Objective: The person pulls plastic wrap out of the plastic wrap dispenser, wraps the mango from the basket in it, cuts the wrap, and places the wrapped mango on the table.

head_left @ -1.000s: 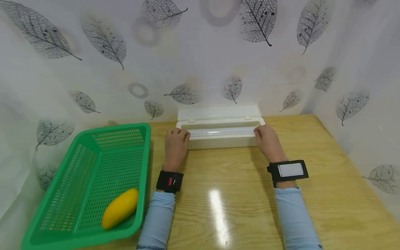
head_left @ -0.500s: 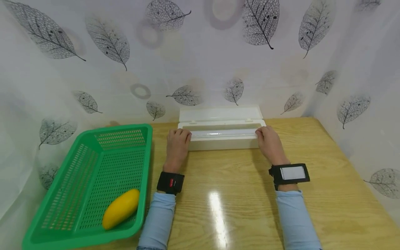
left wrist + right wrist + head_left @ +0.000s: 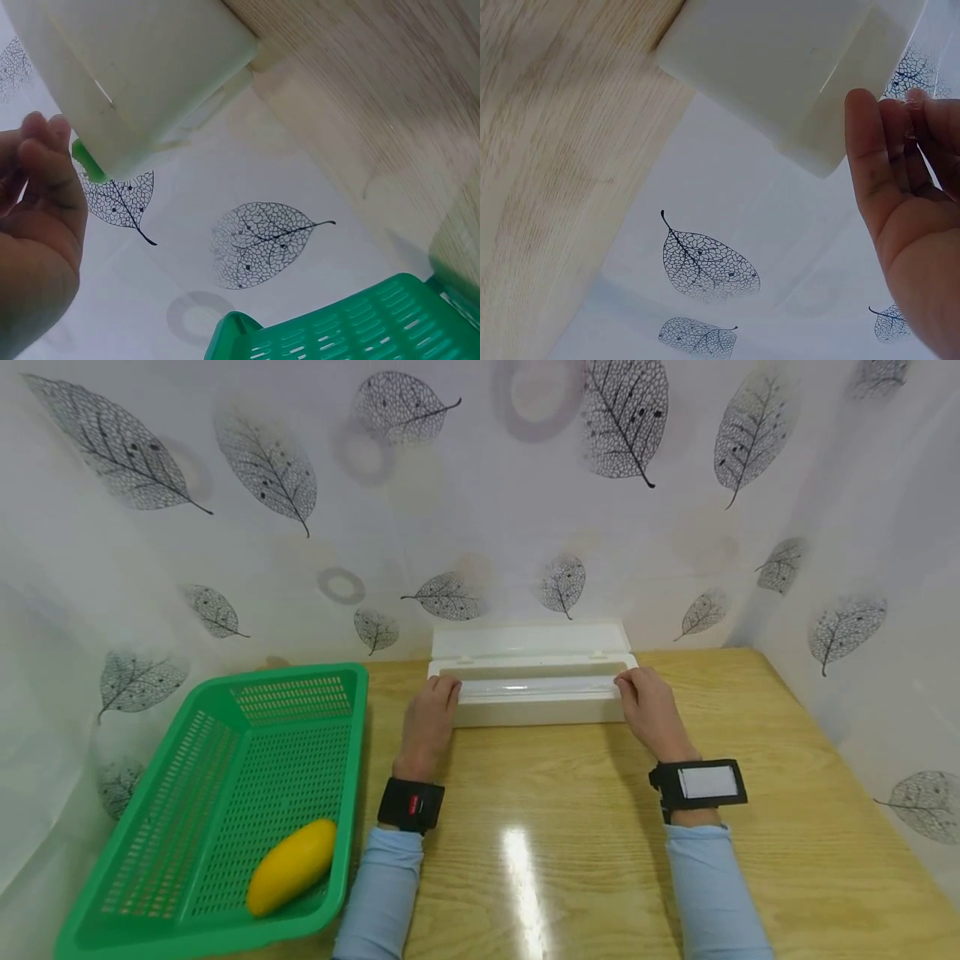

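Note:
A long white cling film box stands at the back of the table with its lid tipped back. Clear cling film shows as a shiny strip across its opening. At the left end, my left hand pinches the film's edge with curled fingers. My right hand pinches the film at the opposite end. In the right wrist view, a bit of clear film shows between thumb and fingers. A small green piece sits at the box's corner beside the left fingertips in the left wrist view.
A green plastic basket stands left of the left forearm, with a yellow mango-like fruit in its near right corner. Behind the box hangs a white curtain with leaf prints. The wooden table reaches toward me between the arms.
The head view has shifted slightly, so everything sits a little lower in the frame. Both hands keep their places at the box's ends.

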The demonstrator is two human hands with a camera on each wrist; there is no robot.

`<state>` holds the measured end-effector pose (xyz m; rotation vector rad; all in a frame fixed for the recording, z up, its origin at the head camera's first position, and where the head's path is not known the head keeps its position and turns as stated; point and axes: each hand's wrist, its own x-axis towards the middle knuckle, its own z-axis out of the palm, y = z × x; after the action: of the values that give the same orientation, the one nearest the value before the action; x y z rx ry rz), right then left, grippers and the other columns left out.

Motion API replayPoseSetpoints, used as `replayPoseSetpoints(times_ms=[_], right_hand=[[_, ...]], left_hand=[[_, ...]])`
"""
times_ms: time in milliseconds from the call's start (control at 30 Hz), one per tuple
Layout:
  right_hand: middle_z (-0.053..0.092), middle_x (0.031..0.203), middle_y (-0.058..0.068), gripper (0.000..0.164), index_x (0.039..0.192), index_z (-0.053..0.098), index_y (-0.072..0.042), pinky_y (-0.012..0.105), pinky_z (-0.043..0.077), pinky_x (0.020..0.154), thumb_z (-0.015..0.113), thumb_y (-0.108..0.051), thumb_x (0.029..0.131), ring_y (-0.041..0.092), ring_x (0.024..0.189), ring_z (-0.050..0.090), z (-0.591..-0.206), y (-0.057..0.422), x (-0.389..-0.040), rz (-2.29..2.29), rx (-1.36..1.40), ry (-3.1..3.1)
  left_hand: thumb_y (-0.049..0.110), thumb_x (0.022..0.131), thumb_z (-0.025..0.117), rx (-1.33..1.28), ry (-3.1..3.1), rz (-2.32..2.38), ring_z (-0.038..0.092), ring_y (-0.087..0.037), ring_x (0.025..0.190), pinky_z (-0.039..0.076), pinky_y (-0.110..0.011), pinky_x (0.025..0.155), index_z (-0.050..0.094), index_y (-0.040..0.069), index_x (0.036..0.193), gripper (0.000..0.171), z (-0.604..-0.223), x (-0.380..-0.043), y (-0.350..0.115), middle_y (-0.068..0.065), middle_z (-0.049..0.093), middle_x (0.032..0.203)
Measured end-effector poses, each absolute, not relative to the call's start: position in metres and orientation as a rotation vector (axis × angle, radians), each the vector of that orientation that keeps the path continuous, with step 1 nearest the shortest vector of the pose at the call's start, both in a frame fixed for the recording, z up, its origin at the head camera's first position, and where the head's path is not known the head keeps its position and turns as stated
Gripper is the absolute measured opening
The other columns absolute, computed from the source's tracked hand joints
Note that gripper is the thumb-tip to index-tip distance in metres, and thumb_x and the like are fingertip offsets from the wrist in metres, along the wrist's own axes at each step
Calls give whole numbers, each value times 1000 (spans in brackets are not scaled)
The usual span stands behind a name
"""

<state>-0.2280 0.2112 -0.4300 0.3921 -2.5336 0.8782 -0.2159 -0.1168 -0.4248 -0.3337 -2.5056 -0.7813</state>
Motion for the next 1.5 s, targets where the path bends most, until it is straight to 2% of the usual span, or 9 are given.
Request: replayPoseSetpoints(times_ms=[333, 733, 900, 1000, 1067, 1133, 1233, 1367, 1500], right_hand=[[60, 93, 26, 12, 98, 62, 12, 45, 44, 70, 52, 5, 99, 36, 82, 55, -430, 214, -225, 922, 413, -2467], [60, 90, 25, 11, 96, 62, 11, 41, 41, 68, 53, 5, 98, 34, 79, 54, -428, 216, -225, 922, 380, -2409], [60, 89, 22, 8, 96, 66, 9, 26, 42, 69, 62, 4, 93, 29, 77, 55, -427, 219, -223, 975, 388, -2352], [60, 93, 21, 14, 100, 68, 9, 17, 45, 72, 68, 5, 87, 29, 80, 59, -426, 221, -222, 1026, 400, -2351], [59, 94, 21, 19, 102, 69, 10, 21, 50, 74, 70, 8, 83, 31, 81, 60, -425, 222, -221, 1033, 413, -2361], [58, 93, 22, 22, 103, 70, 10, 30, 53, 73, 70, 11, 81, 32, 81, 60, -424, 222, -221, 1007, 428, -2374], [57, 90, 21, 18, 99, 71, 11, 38, 52, 70, 70, 14, 81, 33, 79, 60, -423, 223, -221, 953, 451, -2382], [57, 88, 19, 10, 93, 72, 10, 27, 46, 68, 69, 14, 84, 32, 77, 60, -422, 224, -221, 904, 461, -2384], [57, 89, 19, 9, 93, 72, 9, 18, 41, 70, 69, 12, 86, 31, 78, 60, -421, 225, -220, 902, 464, -2376]], left_hand=[[9, 100, 57, -343, -2472, -858, 65, -31, 83, 54, -43, 69, 64, 0, 99, 12, -430, -217, -119, -16, 65, 94], [7, 101, 56, -389, -2440, -887, 63, -30, 79, 53, -42, 67, 61, -1, 98, 10, -427, -214, -123, -17, 63, 91], [8, 101, 55, -387, -2436, -906, 62, -29, 79, 52, -42, 66, 61, 0, 100, 10, -425, -214, -122, -16, 62, 93], [8, 102, 54, -382, -2435, -921, 60, -29, 78, 51, -42, 66, 61, 0, 101, 12, -424, -215, -123, -17, 61, 94], [9, 103, 53, -377, -2436, -922, 59, -28, 78, 50, -42, 66, 62, 0, 102, 13, -424, -215, -123, -16, 61, 94], [9, 103, 53, -378, -2437, -920, 58, -28, 78, 50, -41, 67, 62, 0, 102, 13, -424, -215, -123, -16, 60, 93], [8, 102, 54, -385, -2432, -923, 58, -27, 77, 50, -41, 66, 62, -1, 101, 13, -424, -214, -123, -16, 60, 92], [6, 100, 56, -396, -2422, -921, 60, -28, 80, 52, -40, 68, 63, -1, 100, 10, -423, -213, -123, -17, 61, 93], [5, 96, 63, -412, -2428, -904, 63, -28, 86, 55, -38, 73, 64, -1, 99, 7, -421, -211, -123, -17, 62, 97]])
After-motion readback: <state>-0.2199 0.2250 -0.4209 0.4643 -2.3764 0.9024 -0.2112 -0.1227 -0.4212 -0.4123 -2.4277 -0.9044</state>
